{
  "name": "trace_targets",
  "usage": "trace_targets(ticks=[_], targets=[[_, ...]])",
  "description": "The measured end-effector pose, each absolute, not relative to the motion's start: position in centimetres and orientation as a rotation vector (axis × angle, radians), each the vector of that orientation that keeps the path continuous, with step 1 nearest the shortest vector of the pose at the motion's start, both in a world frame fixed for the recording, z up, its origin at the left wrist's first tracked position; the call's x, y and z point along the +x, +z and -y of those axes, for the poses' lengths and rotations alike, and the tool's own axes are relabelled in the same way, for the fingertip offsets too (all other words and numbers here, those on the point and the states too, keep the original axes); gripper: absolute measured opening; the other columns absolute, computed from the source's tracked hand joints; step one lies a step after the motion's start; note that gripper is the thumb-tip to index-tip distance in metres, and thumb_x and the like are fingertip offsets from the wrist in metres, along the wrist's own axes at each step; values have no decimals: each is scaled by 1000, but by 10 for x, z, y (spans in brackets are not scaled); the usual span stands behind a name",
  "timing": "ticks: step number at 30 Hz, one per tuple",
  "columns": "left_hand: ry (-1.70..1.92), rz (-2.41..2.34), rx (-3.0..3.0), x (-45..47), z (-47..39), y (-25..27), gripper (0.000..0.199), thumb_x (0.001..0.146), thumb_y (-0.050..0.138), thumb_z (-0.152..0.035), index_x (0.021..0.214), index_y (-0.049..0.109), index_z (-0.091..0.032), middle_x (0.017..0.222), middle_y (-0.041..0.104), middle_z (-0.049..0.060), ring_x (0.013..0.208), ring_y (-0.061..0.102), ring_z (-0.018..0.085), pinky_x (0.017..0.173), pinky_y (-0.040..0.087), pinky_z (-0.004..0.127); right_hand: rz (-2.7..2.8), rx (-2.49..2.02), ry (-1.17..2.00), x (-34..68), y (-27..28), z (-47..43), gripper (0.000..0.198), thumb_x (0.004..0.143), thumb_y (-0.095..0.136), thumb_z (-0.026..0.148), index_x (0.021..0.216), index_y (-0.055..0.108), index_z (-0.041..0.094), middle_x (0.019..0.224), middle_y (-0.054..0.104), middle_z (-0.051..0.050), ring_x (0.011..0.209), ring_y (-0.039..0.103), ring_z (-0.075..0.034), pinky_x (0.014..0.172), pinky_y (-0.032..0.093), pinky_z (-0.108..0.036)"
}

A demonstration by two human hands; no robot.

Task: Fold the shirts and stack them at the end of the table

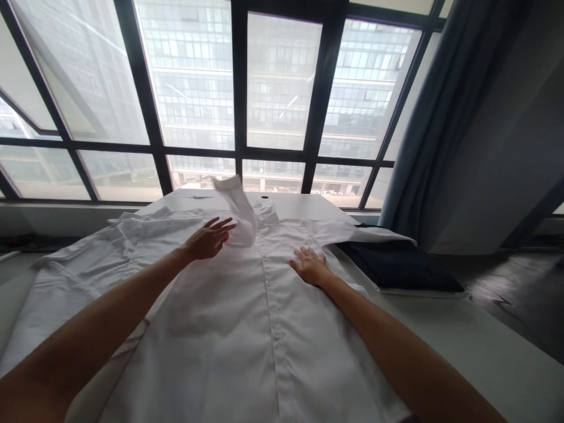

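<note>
A white button-up shirt (238,329) lies spread front side up, its collar at the far end and its button row running toward me. My right hand (311,266) rests flat on the shirt's upper right front, fingers spread. Just above the upper left front hovers my left hand (210,239), fingers apart, holding nothing that I can see. Beside its fingertips a white sleeve (240,208) stands up in the air, its cuff end blurred. The other sleeve stretches out to the right, over dark folded cloth.
More white garments (97,270) lie rumpled on the left. Dark navy folded cloth (396,267) sits at the right on the white table (476,341). Black-framed windows (240,88) rise behind the table, and a blue curtain (432,129) hangs at the right.
</note>
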State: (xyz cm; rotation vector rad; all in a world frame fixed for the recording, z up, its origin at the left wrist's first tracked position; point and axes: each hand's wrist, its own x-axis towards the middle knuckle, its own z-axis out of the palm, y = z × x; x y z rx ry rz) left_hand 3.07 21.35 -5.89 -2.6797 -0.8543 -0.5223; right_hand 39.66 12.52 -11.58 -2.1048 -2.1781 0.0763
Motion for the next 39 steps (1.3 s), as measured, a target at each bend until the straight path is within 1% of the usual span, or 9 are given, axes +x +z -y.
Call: trace_targets(ticks=[4, 10, 14, 17, 22, 24, 27, 30, 39], targets=[[-501, 813, -2696, 25, -205, -74, 35, 94, 33, -13, 109, 64, -15, 147, 51, 10, 145, 32, 24, 118, 25, 51, 2175, -2076, 50, 397, -117, -125, 59, 104, 39, 54, 151, 38, 19, 157, 26, -12, 144, 20, -33, 114, 18, -58], [-597, 902, -2778, 15, -202, -79, 39, 96, 36, -16, 127, 59, -14, 138, 59, 14, 131, 52, 25, 110, 42, 44, 1989, -1995, -218, 396, -106, -126, 81, 92, 64, 43, 156, 26, 11, 153, 31, -18, 138, 32, -32, 114, 27, -41], [-725, 912, -2799, 14, -190, -73, 36, 99, 33, -18, 127, 55, -9, 130, 63, 18, 117, 63, 27, 96, 53, 43, 2119, -1848, -394, 399, -92, -137, 49, 87, 71, 24, 134, 60, 21, 155, 30, -12, 141, 27, -31, 113, 28, -43], [-767, 963, -2784, 12, -186, -72, 34, 98, 33, -16, 125, 52, -9, 123, 66, 20, 103, 69, 26, 84, 57, 42, 2186, -1782, -238, 399, -81, -148, 15, 91, 64, 19, 104, 72, 19, 144, 47, -11, 135, 38, -28, 110, 33, -40], [-734, 1066, -2764, 6, -191, -78, 35, 95, 37, -16, 126, 53, -15, 108, 72, 13, 92, 72, 26, 78, 57, 40, 2154, -1587, 219, 408, -64, -149, 26, 101, 42, 16, 103, 67, 15, 102, 70, -7, 92, 65, -20, 87, 49, -28], [-780, 1132, -2752, 7, -194, -79, 33, 95, 37, -19, 123, 55, -17, 101, 73, 11, 91, 72, 26, 79, 56, 39, 2249, -1559, 215, 415, -65, -146, 21, 93, 57, 14, 112, 66, 15, 110, 69, -8, 101, 64, -22, 91, 48, -28], [-956, 1227, -2708, 11, -195, -76, 32, 97, 34, -22, 117, 58, -17, 100, 73, 11, 94, 71, 26, 82, 55, 38, 2333, -1671, 19, 419, -76, -145, 45, 81, 69, 9, 125, 64, 17, 133, 57, -11, 123, 52, -28, 106, 38, -34], [-1042, 1258, -2677, 15, -194, -68, 32, 98, 34, -23, 116, 60, -17, 106, 72, 10, 99, 69, 25, 87, 54, 37, 2315, -1740, -89, 411, -90, -151, 26, 89, 64, 12, 113, 70, 18, 140, 51, -12, 128, 46, -27, 110, 32, -36], [-709, 1153, -2696, 11, -198, -72, 41, 99, 33, -20, 134, 55, -16, 123, 69, 13, 108, 67, 28, 89, 53, 41, 1740, -1519, 413, 408, -32, -138, 27, 99, 41, 30, 99, 63, 14, 80, 65, -7, 74, 61, -21, 69, 47, -27]])
